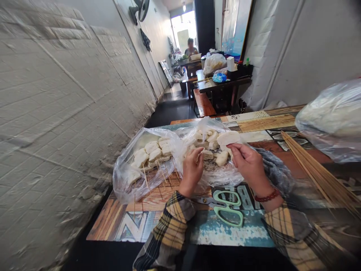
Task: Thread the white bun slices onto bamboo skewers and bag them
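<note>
My right hand (249, 165) pinches a pale, flat, oval food slice (229, 138) by its lower edge between thumb and fingertips. Across from it, my left hand (193, 168) has its fingers curled together, close to a thick pale piece (208, 154). Whether those fingertips grip anything cannot be made out. Beneath both hands lies an open clear plastic bag (220, 178) with more whitish pieces in it. On the left, another clear bag (121, 184) holds pale pieces (154, 150) on thin wooden skewers (145, 175), their ends pointing toward me.
Green-handled scissors (228, 207) lie between my forearms. Loose bamboo skewers (316, 165) fan out at right, near a large filled plastic bag (332, 116). A brick wall (56, 131) runs along the left. Farther back are a cluttered table (208, 86) and a seated person (191, 48).
</note>
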A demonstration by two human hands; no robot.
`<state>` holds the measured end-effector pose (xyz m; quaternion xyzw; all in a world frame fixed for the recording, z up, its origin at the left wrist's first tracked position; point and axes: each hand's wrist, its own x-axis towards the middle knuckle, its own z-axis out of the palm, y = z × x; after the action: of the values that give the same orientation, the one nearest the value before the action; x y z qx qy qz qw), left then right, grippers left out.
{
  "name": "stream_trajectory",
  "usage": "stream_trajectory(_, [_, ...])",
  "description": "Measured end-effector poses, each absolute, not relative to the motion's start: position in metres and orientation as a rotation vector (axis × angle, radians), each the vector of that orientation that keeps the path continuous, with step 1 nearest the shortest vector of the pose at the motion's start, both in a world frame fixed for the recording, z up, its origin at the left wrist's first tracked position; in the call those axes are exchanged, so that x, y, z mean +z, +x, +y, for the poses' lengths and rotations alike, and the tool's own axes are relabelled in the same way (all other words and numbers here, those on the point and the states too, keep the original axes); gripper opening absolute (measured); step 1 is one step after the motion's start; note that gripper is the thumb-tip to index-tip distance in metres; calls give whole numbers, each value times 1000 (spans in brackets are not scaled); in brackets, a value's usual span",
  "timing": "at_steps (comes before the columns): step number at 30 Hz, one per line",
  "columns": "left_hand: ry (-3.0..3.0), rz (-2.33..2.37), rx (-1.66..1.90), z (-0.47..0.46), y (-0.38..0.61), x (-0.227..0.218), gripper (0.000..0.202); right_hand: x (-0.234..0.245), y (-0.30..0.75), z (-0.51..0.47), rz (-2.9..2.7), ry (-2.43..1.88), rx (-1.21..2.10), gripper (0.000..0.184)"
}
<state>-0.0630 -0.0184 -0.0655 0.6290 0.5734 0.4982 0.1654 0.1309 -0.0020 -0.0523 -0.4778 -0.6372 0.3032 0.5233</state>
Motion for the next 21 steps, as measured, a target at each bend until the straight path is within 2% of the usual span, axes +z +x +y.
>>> stream_trajectory(4, [2304, 1934, 1041, -12, -60, -75, 33, -54, 127, 0, -1557, -1148, 704, 40])
stream_trajectory(10, [2460, 2192, 739, -4, -53, -80, 34, -52, 127, 2, -1565, -1130, 691, 43])
stream_trajectory(15, [2467, 2144, 778, -2, -50, -76, 18, -49, 127, 1, -1594, -1111, 691, 38])
stream_trajectory(21, [2266, 1926, 993, -5, -58, -76, 18, -49, 128, 1, -1583, -1111, 724, 37])
